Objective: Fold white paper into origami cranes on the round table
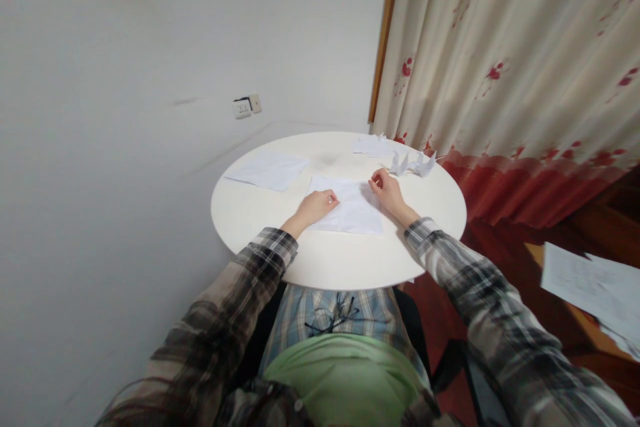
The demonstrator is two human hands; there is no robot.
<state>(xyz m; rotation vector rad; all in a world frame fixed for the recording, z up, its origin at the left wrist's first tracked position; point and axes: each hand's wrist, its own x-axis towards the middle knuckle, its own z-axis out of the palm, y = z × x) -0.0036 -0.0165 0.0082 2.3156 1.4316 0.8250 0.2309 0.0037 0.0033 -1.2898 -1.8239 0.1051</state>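
A white sheet of paper (353, 217) lies flat on the round white table (345, 267), with faint crease lines across it. My left hand (318, 205) rests on its left part, fingers curled and thumb tip against the index finger; nothing shows between them. At the sheet's upper right edge is my right hand (388, 189), its fingers drawn together in a pinch, a shadow beneath it. I see nothing in those fingertips. Just beyond the right hand stand two folded paper cranes, one nearer (399, 164) and one farther right (423, 165).
Another white sheet (273, 171) lies at the table's left. More paper (371, 145) is at the back edge, with a small folded piece on it. A wall with a socket (242, 109) borders the left; a floral curtain (480, 80) hangs right. Printed papers (590, 287) lie on wooden furniture.
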